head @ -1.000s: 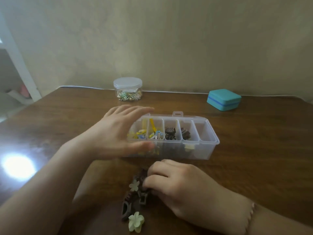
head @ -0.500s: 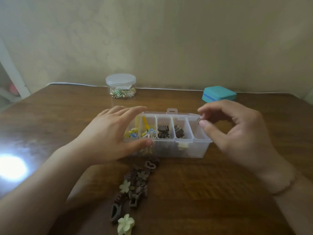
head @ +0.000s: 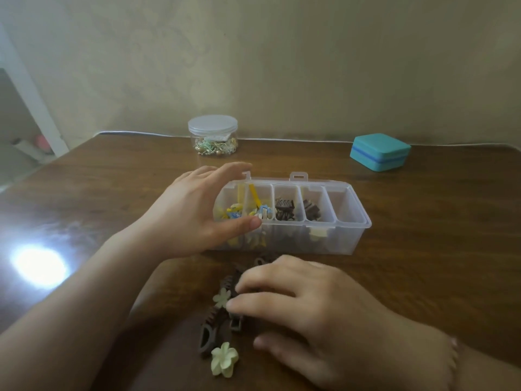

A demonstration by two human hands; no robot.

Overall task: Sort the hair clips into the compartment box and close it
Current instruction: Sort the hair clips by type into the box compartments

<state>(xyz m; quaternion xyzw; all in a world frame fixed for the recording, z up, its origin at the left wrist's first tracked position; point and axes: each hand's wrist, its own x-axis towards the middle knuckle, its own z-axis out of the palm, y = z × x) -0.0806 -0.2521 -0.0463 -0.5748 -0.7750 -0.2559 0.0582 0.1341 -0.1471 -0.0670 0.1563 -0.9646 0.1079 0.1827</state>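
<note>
Wooden table (head: 423, 263): one five-compartment box (head: 352, 238), four compartments holding clips; left hand (head: 191, 218) grips its end, right hand (head: 315, 311) fingers curled on loose clips (head: 222, 320).

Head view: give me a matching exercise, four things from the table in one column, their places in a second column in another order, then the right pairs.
Things:
1. round clear jar
2. teal case
3. pale flower clip
4. left hand

Places:
A. nearest the camera, at the near end of the loose clip pile
B. on the left end of the compartment box
C. far right of the table, near the wall
D. far edge of the table, behind the box and to its left

Pairs: 1-D, 2-C, 3-A, 4-B
</note>
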